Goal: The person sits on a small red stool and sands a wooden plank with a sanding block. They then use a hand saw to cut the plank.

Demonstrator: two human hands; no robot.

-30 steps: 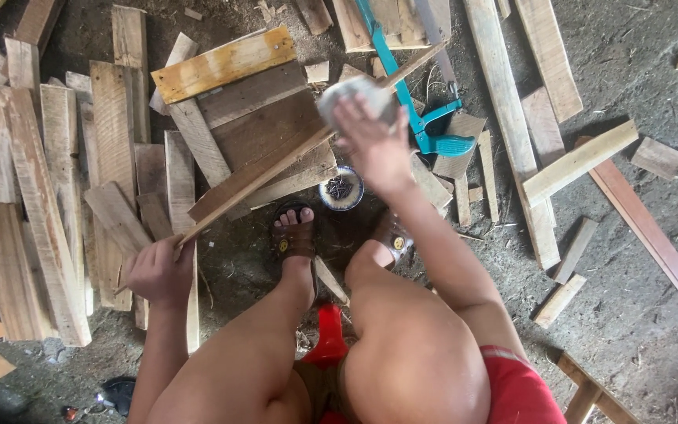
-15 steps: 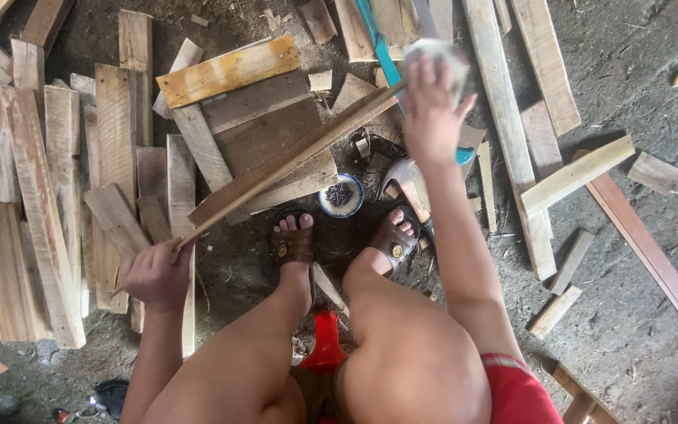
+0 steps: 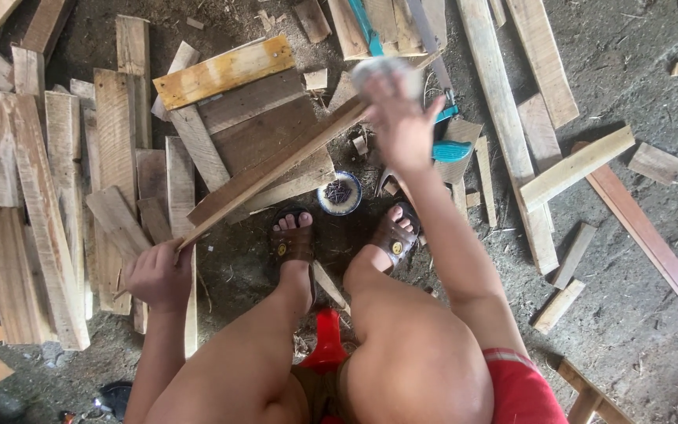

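Dirt floor (image 3: 637, 330), grey and littered with offcut boards and planks on every side. Small round bowl (image 3: 339, 193) just ahead of the sandalled feet, holding a dark heap of what look like nails. Left hand (image 3: 160, 275) closed around the near end of a long wooden strip (image 3: 276, 171), which slants up and away across the stacked boards. Right hand (image 3: 399, 118) raised at arm's length over the strip's far end, gripping a blurred pale object (image 3: 386, 72); kind not discernible. Red stool (image 3: 328, 342) beneath the person.

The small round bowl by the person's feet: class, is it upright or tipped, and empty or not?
Upright and not empty: the bowl shows its round rim from above, with dark small pieces, perhaps nails, lying inside.
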